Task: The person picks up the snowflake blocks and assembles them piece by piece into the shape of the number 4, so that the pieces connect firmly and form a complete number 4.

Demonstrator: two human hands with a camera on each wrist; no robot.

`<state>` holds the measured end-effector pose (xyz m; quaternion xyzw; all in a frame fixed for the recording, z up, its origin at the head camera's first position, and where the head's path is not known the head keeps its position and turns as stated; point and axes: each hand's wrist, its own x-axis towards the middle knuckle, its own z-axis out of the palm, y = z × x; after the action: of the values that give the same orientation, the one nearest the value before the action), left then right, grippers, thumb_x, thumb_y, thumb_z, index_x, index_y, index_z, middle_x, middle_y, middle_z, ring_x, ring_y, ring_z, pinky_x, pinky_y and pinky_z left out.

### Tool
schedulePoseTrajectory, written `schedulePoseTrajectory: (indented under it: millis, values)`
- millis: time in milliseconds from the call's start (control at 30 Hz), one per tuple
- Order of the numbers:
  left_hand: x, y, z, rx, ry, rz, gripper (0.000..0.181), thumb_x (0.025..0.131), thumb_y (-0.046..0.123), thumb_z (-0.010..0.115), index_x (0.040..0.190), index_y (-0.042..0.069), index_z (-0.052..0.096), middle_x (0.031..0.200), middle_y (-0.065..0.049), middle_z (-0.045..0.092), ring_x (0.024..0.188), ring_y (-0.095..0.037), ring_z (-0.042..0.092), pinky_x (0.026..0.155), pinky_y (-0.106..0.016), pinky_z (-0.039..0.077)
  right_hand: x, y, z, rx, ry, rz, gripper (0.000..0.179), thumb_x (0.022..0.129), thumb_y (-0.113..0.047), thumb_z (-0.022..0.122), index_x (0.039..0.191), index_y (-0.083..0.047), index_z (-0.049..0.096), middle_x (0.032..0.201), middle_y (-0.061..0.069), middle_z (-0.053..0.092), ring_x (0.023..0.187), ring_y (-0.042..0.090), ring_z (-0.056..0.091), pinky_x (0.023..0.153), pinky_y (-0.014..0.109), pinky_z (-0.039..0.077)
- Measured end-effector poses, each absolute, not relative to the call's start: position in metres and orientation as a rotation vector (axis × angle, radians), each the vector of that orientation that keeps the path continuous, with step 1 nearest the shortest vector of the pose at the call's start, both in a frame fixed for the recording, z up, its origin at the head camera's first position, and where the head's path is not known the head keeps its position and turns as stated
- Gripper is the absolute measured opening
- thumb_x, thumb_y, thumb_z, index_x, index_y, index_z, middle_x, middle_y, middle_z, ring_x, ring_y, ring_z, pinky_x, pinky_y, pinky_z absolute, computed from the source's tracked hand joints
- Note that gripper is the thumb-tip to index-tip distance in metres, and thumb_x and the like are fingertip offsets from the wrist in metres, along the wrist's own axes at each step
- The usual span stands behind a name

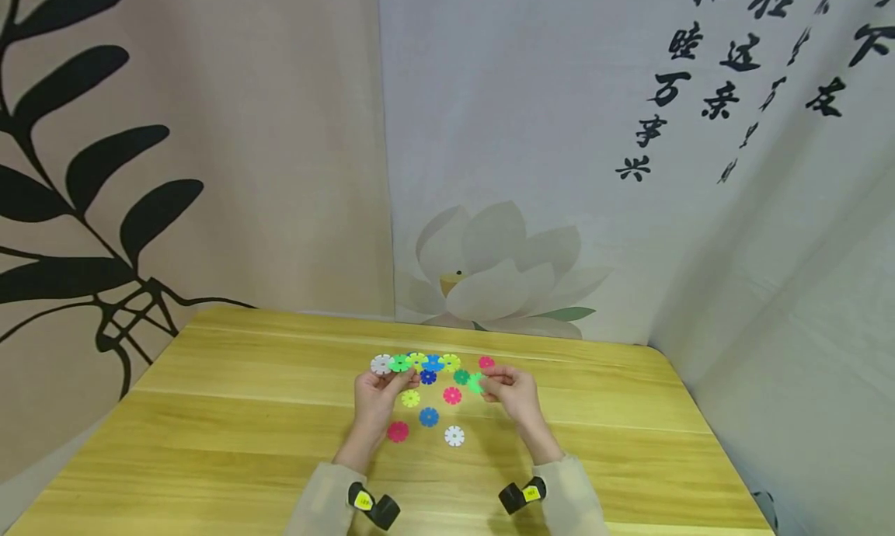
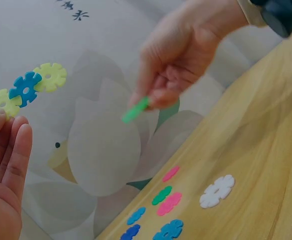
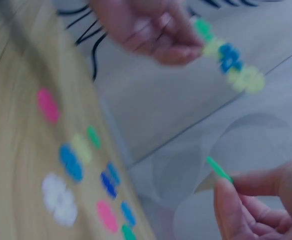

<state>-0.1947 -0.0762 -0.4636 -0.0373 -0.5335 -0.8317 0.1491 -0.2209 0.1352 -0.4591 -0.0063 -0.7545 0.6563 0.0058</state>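
My left hand (image 1: 375, 398) pinches a chain of notched plastic discs (image 1: 433, 363), slotted edge to edge. White, green, yellow, blue and yellow run from left to right along it, raised above the table. Opposite, my right hand (image 1: 516, 394) holds a single light green notched disc (image 3: 219, 168) between thumb and forefinger. In the left wrist view this green disc (image 2: 135, 110) appears nearly edge-on, apart from the chain's yellow end disc (image 2: 50, 77). Fingers hide part of the chain near the left thumb.
Several loose discs lie on the wooden table (image 1: 210, 419) below and between the hands, including a white disc (image 1: 454, 436), a pink disc (image 1: 398, 432), a blue disc (image 1: 429, 417) and a yellow disc (image 1: 410, 398). A printed curtain (image 1: 489, 132) stands behind the table.
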Motion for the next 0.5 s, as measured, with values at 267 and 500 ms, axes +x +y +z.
schedulePoseTrajectory:
  millis: [267,500]
  values:
    - [-0.195,-0.075,-0.464,-0.107,-1.537,-2.39,0.01,0.082,-0.016,0.058,0.089,-0.022,0.054,0.07,0.0,0.068,0.064,-0.01,0.067,0.066,-0.027,0.059,-0.211,0.131,-0.434,0.051,-2.184,2.295,0.022,0.084,0.002,0.066,0.101,0.013,0.06,0.076,0.006,0.066,0.059,0.009,0.062,0.058,0.018,0.056]
    - [-0.195,-0.073,-0.463,-0.09,-1.546,-2.383,0.012,0.081,-0.016,0.058,0.09,-0.023,0.054,0.069,0.001,0.068,0.063,-0.01,0.067,0.065,-0.027,0.059,-0.207,0.129,-0.422,0.066,-2.139,2.347,0.018,0.085,0.003,0.063,0.1,0.013,0.06,0.072,0.004,0.065,0.059,0.011,0.063,0.058,0.019,0.056]
